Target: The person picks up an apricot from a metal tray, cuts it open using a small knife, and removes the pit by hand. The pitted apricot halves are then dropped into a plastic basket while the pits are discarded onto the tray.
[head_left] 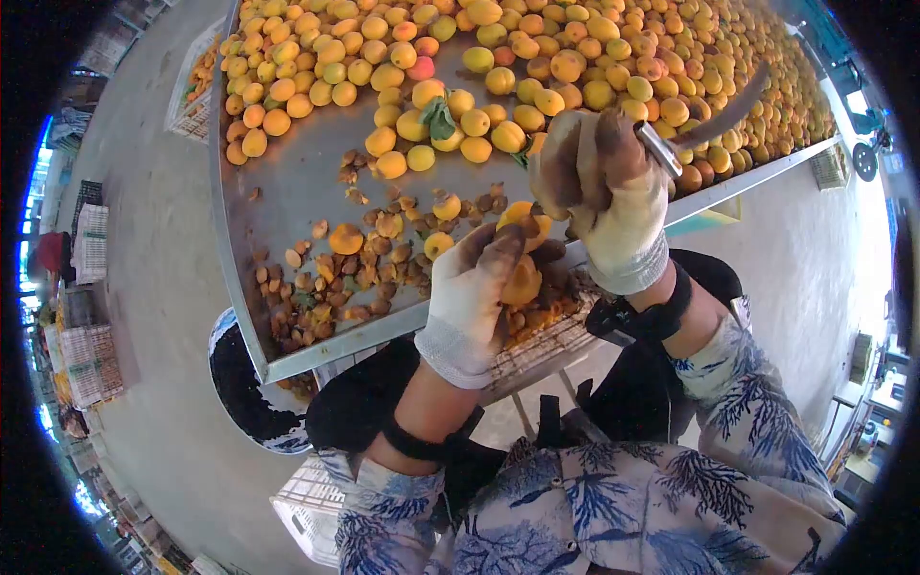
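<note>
My left hand [471, 292], in a white glove with dark-stained fingers, is closed on an orange apricot [522, 282] at the front edge of the metal table. Another piece of apricot [533, 222] shows just above its fingertips. To the right, my right hand [611, 196], also gloved and stained, is wrapped round a knife [721, 123]. Its curved blade points up and away to the right, over the fruit. Cut apricot flesh [537, 324] lies in a crate below the hands. Loose apricot pits [379, 273] are strewn over the near left of the tabletop.
Many whole apricots [326, 48] cover the far part of the metal table [287, 177], whose raised rim runs along the front. A round tub [251, 383] stands below its left corner. A white crate [309, 508] is on the floor near my legs; stacked crates [88, 350] stand farther left.
</note>
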`<state>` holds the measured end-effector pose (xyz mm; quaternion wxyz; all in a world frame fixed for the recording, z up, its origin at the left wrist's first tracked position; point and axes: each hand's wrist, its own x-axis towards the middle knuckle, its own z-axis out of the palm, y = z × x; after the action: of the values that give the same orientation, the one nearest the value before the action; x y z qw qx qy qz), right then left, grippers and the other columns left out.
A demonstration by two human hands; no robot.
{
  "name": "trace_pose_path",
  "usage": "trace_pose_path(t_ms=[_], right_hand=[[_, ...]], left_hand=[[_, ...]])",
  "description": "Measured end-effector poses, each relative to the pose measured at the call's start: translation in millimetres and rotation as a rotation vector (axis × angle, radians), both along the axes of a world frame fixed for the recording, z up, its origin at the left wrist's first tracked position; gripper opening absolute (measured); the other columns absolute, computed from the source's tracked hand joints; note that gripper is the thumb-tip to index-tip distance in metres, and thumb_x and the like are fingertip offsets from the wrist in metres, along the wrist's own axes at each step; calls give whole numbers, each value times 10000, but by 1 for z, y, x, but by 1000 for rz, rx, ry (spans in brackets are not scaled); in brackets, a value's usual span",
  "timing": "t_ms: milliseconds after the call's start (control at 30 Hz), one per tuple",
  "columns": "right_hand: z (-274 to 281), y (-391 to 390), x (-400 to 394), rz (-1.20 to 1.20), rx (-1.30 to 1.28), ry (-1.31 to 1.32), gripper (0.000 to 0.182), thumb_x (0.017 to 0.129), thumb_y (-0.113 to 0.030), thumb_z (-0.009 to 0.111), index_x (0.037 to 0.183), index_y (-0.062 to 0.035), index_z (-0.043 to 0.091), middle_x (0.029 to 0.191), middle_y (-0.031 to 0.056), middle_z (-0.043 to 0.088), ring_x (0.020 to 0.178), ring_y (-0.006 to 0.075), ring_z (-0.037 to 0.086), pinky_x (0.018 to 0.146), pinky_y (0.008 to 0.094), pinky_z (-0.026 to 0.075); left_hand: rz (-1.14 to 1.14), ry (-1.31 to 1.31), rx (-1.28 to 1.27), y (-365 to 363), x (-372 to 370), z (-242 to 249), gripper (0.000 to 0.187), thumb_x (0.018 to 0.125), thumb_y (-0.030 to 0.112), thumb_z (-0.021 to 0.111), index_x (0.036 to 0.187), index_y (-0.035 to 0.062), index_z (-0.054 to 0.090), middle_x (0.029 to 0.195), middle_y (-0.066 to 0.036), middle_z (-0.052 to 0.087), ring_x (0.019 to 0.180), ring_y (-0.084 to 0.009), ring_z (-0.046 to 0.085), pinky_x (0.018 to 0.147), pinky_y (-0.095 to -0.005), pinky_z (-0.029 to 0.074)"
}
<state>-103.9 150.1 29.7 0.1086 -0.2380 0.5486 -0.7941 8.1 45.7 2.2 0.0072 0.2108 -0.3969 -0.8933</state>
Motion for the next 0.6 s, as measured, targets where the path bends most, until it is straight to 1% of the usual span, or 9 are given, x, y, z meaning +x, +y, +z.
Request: trace_pose_path(t_ms=[33,167,233,267,333,367,400,467,600], right_hand=[[1,1,-1,-8,110,15,565,986,-480,427,581,-99,330,598,68,421,477,151,365,458,277,289],[-6,-8,-6,72,28,-108,553,982,-467,447,582,-106,324,587,58,398,477,146,364,455,281,281],[-19,-12,-8,70,73,171,545,970,-462,484,584,-119,308,570,34,361,472,130,338,458,278,268],[-18,-12,-9,65,69,165,545,970,-462,484,584,-119,308,570,34,361,472,130,338,458,278,268],[-12,-13,-10,-143,353,555,550,957,-461,519,585,-130,284,559,8,335,455,108,293,448,268,244],[-20,-26,-8,3,-26,146,542,956,-454,526,582,-140,291,538,-12,327,422,92,240,422,257,219],[-19,-24,-12,2,-28,149,542,956,-454,526,582,-140,291,538,-12,327,422,92,240,422,257,219],[-10,-19,-18,129,-299,-397,535,964,-450,513,576,-150,298,531,-20,324,398,78,204,400,250,197],[-11,-24,-21,47,-261,-443,481,975,-407,497,597,-163,327,541,-25,325,400,77,190,397,247,192]], left_hand=[[-44,8,-117,-3,0,-1,345,943,207,558,1177,-47,581,1061,-102,657,945,-172,636,820,-297,506],[-85,-45,-241,-8,0,2,383,963,262,513,1171,-48,597,1083,-82,651,969,-159,613,855,-301,480],[-101,8,-304,-10,3,2,392,959,268,518,1170,-54,593,1080,-82,649,965,-159,613,852,-301,481],[-116,68,-366,-11,4,2,402,956,274,523,1169,-59,590,1077,-81,647,962,-158,614,848,-300,482],[-113,-16,-246,-13,1,1,412,949,279,531,1170,-64,586,1077,-85,646,957,-161,615,844,-297,481],[-103,-91,-122,-12,0,1,423,942,283,540,1171,-70,582,1076,-88,644,953,-164,616,840,-294,480],[-104,-89,-125,-12,0,0,423,942,283,540,1171,-70,582,1076,-88,644,953,-164,616,840,-294,480],[-54,-52,-255,-12,-1,-5,420,917,262,581,1170,-72,580,1068,-91,646,939,-159,619,835,-289,480],[-9,-99,-227,-10,-3,-10,411,898,237,616,1165,-74,582,1037,-87,651,925,-146,614,817,-286,487]])
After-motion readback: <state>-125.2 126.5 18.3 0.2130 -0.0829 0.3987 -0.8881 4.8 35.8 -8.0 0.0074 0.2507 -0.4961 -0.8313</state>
